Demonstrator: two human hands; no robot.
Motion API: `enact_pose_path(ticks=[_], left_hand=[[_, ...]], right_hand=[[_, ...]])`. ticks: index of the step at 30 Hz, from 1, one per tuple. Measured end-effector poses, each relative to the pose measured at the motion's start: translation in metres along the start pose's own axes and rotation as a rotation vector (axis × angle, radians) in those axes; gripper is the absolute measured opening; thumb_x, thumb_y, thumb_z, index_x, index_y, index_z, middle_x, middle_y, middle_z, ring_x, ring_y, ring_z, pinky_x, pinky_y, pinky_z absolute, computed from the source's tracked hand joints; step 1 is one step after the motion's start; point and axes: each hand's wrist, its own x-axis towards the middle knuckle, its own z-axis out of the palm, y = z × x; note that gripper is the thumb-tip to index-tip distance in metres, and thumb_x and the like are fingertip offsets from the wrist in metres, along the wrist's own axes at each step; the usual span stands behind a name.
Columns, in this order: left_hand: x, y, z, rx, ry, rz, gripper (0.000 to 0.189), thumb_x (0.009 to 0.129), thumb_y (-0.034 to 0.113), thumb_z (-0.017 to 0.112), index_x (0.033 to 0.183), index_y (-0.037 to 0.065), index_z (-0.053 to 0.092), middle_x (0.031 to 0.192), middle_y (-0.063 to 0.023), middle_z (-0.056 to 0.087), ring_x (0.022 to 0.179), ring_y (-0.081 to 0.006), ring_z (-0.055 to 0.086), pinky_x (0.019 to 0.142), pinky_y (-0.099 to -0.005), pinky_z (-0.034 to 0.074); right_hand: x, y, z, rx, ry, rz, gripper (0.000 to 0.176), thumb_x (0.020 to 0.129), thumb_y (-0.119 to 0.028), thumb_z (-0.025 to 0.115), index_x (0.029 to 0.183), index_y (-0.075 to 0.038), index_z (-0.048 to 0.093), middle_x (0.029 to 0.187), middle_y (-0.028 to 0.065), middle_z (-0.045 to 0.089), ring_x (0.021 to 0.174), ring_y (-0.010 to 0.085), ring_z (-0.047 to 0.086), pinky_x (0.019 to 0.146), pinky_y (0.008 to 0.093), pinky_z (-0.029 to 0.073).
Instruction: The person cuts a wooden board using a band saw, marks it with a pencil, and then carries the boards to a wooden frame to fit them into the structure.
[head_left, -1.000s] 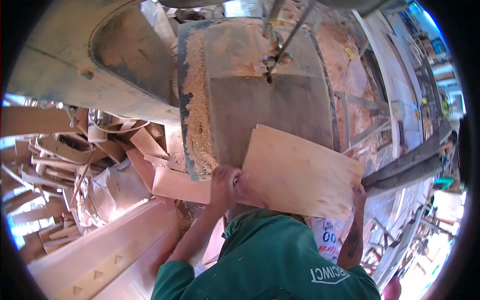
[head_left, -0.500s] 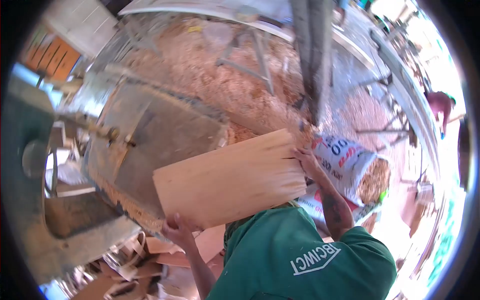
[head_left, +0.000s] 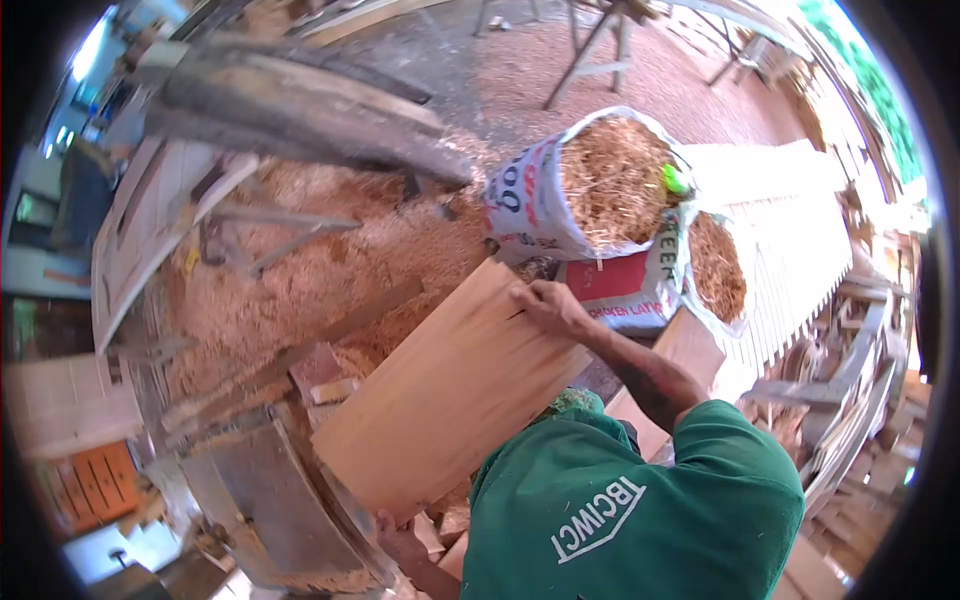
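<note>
Board (head_left: 450, 390) slanting mid-frame!

The right hand (head_left: 550, 305) is clamping its upper-right end, while the left hand (head_left: 402, 545) is gripping its bottom corner, near the frame's lower edge. Sacks (head_left: 525, 205) are bulging with shavings (head_left: 615, 175), upper right of centre; a table (head_left: 265, 480) is standing lower left.

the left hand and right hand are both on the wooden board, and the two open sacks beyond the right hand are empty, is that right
Not quite: the two open sacks beyond the right hand aren't empty; the head view shows both filled with wood shavings. The left hand and right hand are both on the wooden board.
</note>
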Motion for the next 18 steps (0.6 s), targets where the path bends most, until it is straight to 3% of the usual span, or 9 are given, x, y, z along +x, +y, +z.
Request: enact_pose_path(ticks=[3, 5, 8, 10, 12, 16, 18], left_hand=[[0.016, 0.015, 0.083, 0.055, -0.219, -0.002, 0.04, 0.089, 0.029, 0.062, 0.119, 0.004, 0.054, 0.111, -0.0088, 0.059, 0.101, -0.023, 0.057, 0.087, -0.039, 0.044], [0.044, 0.014, 0.129, 0.086, -0.342, 0.0, 0.039, 0.089, 0.028, 0.062, 0.118, 0.004, 0.054, 0.111, -0.0086, 0.06, 0.1, -0.0224, 0.058, 0.085, -0.0379, 0.045], [0.056, 0.034, 0.214, 0.156, -0.555, 0.0, 0.038, 0.089, 0.027, 0.062, 0.118, 0.005, 0.055, 0.111, -0.0076, 0.06, 0.097, -0.021, 0.059, 0.082, -0.0357, 0.046], [0.056, 0.045, 0.273, 0.207, -0.677, 0.008, 0.037, 0.089, 0.027, 0.062, 0.119, 0.005, 0.055, 0.111, -0.0068, 0.06, 0.096, -0.0203, 0.059, 0.081, -0.0346, 0.046], [0.061, 0.047, 0.328, 0.224, -0.82, -0.106, 0.038, 0.089, 0.027, 0.062, 0.12, 0.006, 0.055, 0.112, -0.0054, 0.06, 0.1, -0.0192, 0.057, 0.084, -0.0348, 0.045], [0.068, 0.042, 0.449, 0.271, -0.978, -0.148, 0.039, 0.09, 0.027, 0.06, 0.123, 0.006, 0.054, 0.12, -0.0025, 0.057, 0.109, -0.0197, 0.052, 0.093, -0.0374, 0.039], [0.064, 0.046, 0.511, 0.276, -1.047, -0.082, 0.041, 0.091, 0.026, 0.058, 0.127, 0.007, 0.052, 0.124, -0.0039, 0.055, 0.111, -0.0212, 0.051, 0.094, -0.0375, 0.039]], right_hand=[[-0.012, 0.051, -0.065, 0.057, 0.197, 0.104, 0.05, 0.088, -0.046, 0.058, 0.083, 0.003, 0.064, 0.073, 0.0201, 0.063, 0.07, 0.0271, 0.064, 0.064, 0.0427, 0.047], [-0.034, 0.077, -0.102, 0.077, 0.362, 0.119, 0.051, 0.088, -0.048, 0.06, 0.082, 0.003, 0.063, 0.066, 0.0119, 0.06, 0.065, 0.0169, 0.056, 0.06, 0.0364, 0.046], [-0.085, 0.101, -0.145, 0.108, 0.506, 0.284, 0.05, 0.089, -0.048, 0.057, 0.08, 0.002, 0.063, 0.065, 0.0091, 0.057, 0.063, 0.0149, 0.051, 0.06, 0.0346, 0.044], [-0.118, 0.127, -0.149, 0.204, 0.696, 0.325, 0.052, 0.09, -0.048, 0.055, 0.079, 0.001, 0.062, 0.063, 0.009, 0.056, 0.062, 0.0143, 0.049, 0.059, 0.034, 0.042], [-0.135, 0.169, -0.14, 0.207, 0.868, 0.402, 0.054, 0.091, -0.049, 0.053, 0.078, 0.003, 0.061, 0.063, 0.0081, 0.056, 0.064, 0.0133, 0.049, 0.058, 0.0327, 0.041], [-0.144, 0.179, -0.135, 0.449, 0.996, 0.471, 0.056, 0.092, -0.049, 0.053, 0.07, 0.002, 0.057, 0.062, 0.0024, 0.052, 0.063, 0.0129, 0.046, 0.057, 0.032, 0.039], [-0.121, 0.208, -0.121, 0.578, 1.049, 0.542, 0.058, 0.093, -0.051, 0.05, 0.079, 0.004, 0.062, 0.069, 0.0028, 0.057, 0.068, 0.0127, 0.049, 0.061, 0.0303, 0.042]])
